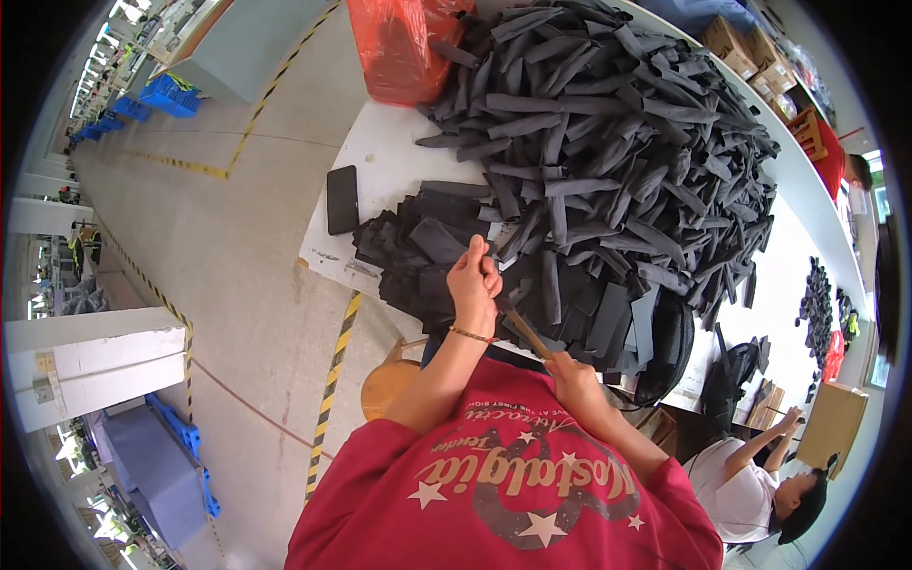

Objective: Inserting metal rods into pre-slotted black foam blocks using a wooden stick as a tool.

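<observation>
Gold lettering point(465, 470) and pale stars point(541, 530) across red sweatshirt point(380, 484). Slim brown wood-like stick point(528, 333) grasped in right hand point(573, 378), slanting at white table's point(378, 142) near edge. Left hand point(474, 285) curled, any grip impossible to tell, beside flat dark cloth pieces point(432, 242); limp charcoal fabric tubes point(608, 123) heaped toward far edge.

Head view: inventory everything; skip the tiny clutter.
Table: one, white, centre
Tubular pieces: many, dark grey, heaped on table
Flat pieces: many, dark, beside heap
Phone: one, black, table's left end
Bag: one, red, far edge
Stool: one, brown, left
Crates: several, blue, upper left
Cardboard boxes: several, brown, right
Tape: several, yellow-black, floor
Coworkers: at least two, white and red tops, right
Stick: one, brown, centre
Sweatshirt: one, red, below
Left hand: one, bare, over flat pieces
Right hand: one, bare, on stick
</observation>
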Tool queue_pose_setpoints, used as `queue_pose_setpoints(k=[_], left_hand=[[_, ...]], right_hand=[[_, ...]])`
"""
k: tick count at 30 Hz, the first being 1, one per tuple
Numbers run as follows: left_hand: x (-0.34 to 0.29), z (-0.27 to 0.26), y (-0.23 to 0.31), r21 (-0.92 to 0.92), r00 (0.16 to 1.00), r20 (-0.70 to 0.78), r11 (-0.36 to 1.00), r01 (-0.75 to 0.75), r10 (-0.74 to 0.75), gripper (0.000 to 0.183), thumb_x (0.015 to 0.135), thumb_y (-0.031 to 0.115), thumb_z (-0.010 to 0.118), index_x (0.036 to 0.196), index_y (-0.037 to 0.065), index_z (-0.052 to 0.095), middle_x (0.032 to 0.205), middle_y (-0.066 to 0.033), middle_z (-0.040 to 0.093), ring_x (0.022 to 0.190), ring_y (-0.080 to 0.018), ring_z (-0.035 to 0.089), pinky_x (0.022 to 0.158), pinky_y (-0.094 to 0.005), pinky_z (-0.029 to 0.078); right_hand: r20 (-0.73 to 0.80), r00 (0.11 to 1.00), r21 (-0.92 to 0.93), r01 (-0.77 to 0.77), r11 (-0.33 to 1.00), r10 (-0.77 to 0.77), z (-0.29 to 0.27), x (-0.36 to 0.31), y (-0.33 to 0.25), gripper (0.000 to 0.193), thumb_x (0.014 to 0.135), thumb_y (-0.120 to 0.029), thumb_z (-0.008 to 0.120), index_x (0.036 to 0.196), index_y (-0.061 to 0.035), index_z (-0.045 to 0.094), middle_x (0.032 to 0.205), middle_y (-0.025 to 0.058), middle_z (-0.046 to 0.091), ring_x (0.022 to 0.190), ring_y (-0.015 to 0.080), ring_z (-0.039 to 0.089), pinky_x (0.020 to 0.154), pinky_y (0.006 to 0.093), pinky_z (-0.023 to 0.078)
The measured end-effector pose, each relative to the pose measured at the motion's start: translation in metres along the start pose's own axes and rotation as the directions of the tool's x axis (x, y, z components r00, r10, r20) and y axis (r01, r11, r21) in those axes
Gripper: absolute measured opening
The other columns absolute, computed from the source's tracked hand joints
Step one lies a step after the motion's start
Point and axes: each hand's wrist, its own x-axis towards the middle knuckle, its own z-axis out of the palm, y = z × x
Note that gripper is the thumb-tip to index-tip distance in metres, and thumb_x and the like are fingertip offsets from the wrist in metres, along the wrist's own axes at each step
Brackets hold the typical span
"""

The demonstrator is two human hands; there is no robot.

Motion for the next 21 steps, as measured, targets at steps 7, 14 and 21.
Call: queue_pose_setpoints(k=[7, 14, 21], left_hand=[[-0.024, 0.009, -0.006, -0.065, 0.93, 0.204, 0.943, 0.326, -0.307, 0.051, 0.093, 0.053, 0.053, 0.106, 0.004, 0.051, 0.074, -0.0102, 0.061, 0.07, -0.0313, 0.064, 0.069, -0.0455, 0.054], [0.023, -0.016, -0.025, -0.11, 0.973, 0.1, 0.97, 0.219, -0.208, 0.033, 0.095, 0.034, 0.058, 0.07, 0.014, 0.05, 0.049, 0.0064, 0.038, 0.037, -0.0055, 0.03, 0.035, -0.0225, 0.021], [0.011, 0.008, -0.026, -0.063, 0.96, 0.115, 0.963, 0.263, -0.255, 0.031, 0.095, 0.034, 0.057, 0.074, 0.013, 0.052, 0.049, 0.0055, 0.039, 0.037, -0.0067, 0.03, 0.035, -0.0225, 0.022]], right_hand=[[-0.009, 0.992, 0.238, -0.123, 0.963, 0.128, 0.005, 0.034, -0.003, 0.012, 0.09, -0.009, 0.058, 0.085, 0.0015, 0.056, 0.07, 0.0248, 0.06, 0.069, 0.0416, 0.063, 0.055, 0.0445, 0.047], [0.025, 1.0, 0.156, -0.011, 0.988, 0.007, 0.005, 0.02, -0.002, 0.013, 0.09, -0.009, 0.057, 0.083, 0.0012, 0.053, 0.068, 0.0274, 0.056, 0.069, 0.045, 0.06, 0.056, 0.0477, 0.046], [-0.025, 0.997, 0.085, -0.072, 0.994, 0.075, -0.014, 0.008, -0.012, 0.013, 0.091, -0.01, 0.056, 0.086, 0.0014, 0.053, 0.069, 0.0273, 0.058, 0.07, 0.0451, 0.06, 0.057, 0.047, 0.047]])
